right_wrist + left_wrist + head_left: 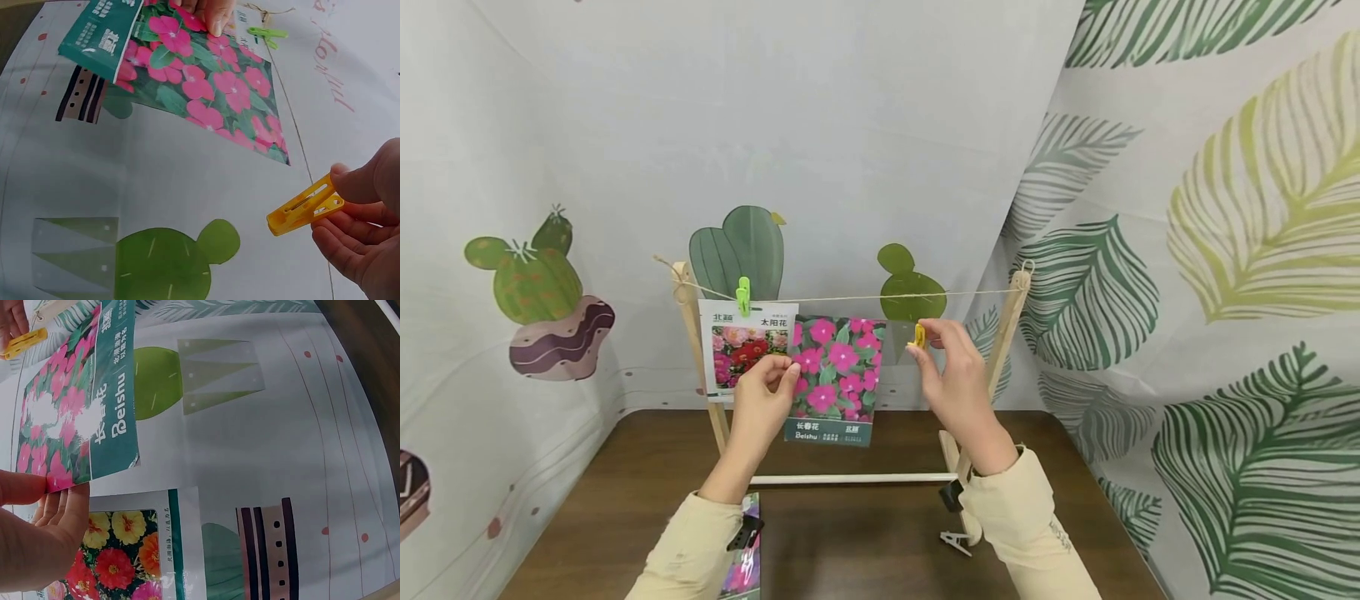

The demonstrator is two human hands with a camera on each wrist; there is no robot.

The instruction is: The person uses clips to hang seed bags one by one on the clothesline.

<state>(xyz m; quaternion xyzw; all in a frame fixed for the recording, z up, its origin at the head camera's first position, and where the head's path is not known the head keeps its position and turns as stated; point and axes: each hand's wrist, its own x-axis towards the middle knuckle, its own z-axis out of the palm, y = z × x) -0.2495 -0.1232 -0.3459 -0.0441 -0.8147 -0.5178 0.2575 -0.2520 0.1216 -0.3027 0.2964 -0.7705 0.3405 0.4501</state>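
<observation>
My left hand (765,400) pinches the left edge of a seed packet (837,379) with pink flowers and a dark green band. That packet is held upright just under a thin string (865,297). Between thumb and fingers of my right hand (958,379) is a yellow clothespin (306,205), to the right of the packet and slightly below the string. Another seed packet (711,333), white with red and yellow flowers, hangs at the string's left end from a green clothespin (743,296). My left hand partly covers it in the head view.
Wooden posts (1009,329) hold the string, joined low down by a white rod (857,479). On the brown table (850,542), a grey clip (956,542) lies by the right post's foot. A purple-flowered packet (747,567) lies near my left sleeve. Printed cloth hangs behind.
</observation>
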